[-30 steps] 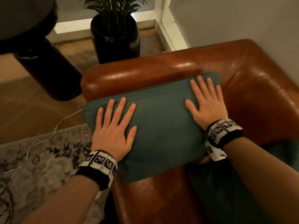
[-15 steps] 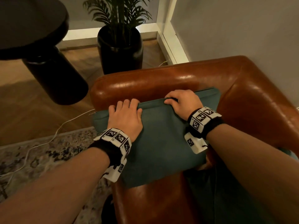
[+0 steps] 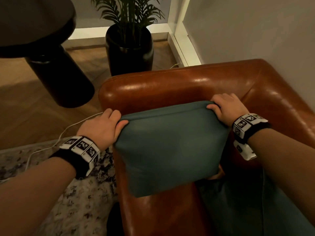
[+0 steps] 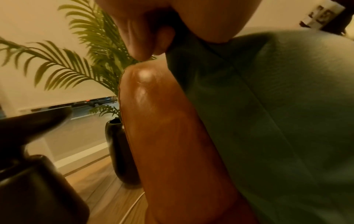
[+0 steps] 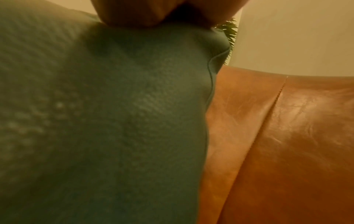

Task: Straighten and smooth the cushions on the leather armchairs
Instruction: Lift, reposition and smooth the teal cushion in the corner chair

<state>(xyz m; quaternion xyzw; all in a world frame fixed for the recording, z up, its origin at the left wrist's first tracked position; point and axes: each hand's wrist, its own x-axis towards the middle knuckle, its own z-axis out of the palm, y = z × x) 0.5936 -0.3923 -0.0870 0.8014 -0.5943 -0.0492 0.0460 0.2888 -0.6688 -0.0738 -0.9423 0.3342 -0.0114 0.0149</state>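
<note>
- Your left hand point(image 3: 102, 126) grips the upper left corner of the teal cushion point(image 3: 170, 143): thumb lies on the front face, fingers curl round behind the corner.
- Your right hand point(image 3: 226, 109) does the same at the upper right corner: thumb on the front by the top seam, fingers wrapped over the top edge.
- The left wrist view confirms the pinch: fabric bunches between thumb and fingers point(image 4: 145, 34), right above the leather arm.
- The right wrist view shows only the base of that hand pressed to the fabric; its fingertips are cut off at the top of the frame.
- The cushion stands nearly upright between your hands, leaning against the inner side of the brown leather armchair point(image 3: 170, 86); its lower left corner overlaps the near armrest.
- Cannot tell whether its lower edge rests on the seat or hangs free; it is hidden behind the cushion itself.
- A second dark teal cushion point(image 3: 255, 210) lies on the seat under your right forearm, dim and cut off at the frame edge.
- Beyond the chair: a black planter with a palm point(image 3: 129, 48), a dark round table point(image 3: 34, 23) to its left, a patterned rug point(image 3: 68, 201) and a white cable point(image 3: 71, 126) on the wood floor.
- Both wrist views are blurred.
</note>
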